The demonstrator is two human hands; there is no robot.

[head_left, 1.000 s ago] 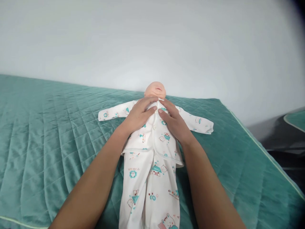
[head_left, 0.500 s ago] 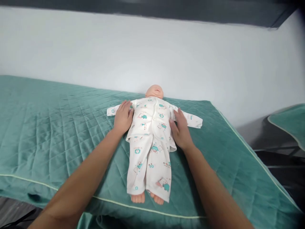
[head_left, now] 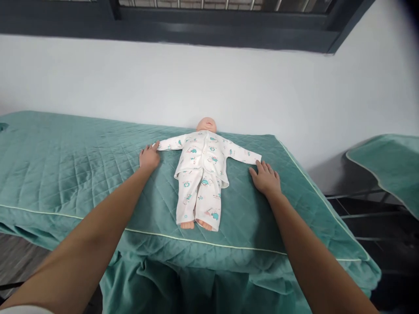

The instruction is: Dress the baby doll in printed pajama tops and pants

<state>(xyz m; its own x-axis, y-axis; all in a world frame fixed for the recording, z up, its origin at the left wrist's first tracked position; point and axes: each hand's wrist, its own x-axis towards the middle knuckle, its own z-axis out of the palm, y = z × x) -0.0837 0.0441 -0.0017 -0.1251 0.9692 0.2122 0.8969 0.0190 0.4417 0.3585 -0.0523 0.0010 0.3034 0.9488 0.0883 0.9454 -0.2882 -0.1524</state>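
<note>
The forearms (head_left: 304, 253) are bare down to the left hand (head_left: 149, 158) and right hand (head_left: 266, 179). A sliver of white sleeve (head_left: 19, 309) shows at the left arm's (head_left: 98, 235) near end.

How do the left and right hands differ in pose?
The left hand lies farther up the quilt; the right hand sits nearer the camera. The left hand's fingers look bunched; the right hand's are spread. Both rest palm down, each at a sleeve cuff of the doll.

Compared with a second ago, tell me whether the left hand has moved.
Yes. Judged against the doll, the left hand has slid outward from its chest to the sleeve cuff and lies flat on the bed cover.
</note>
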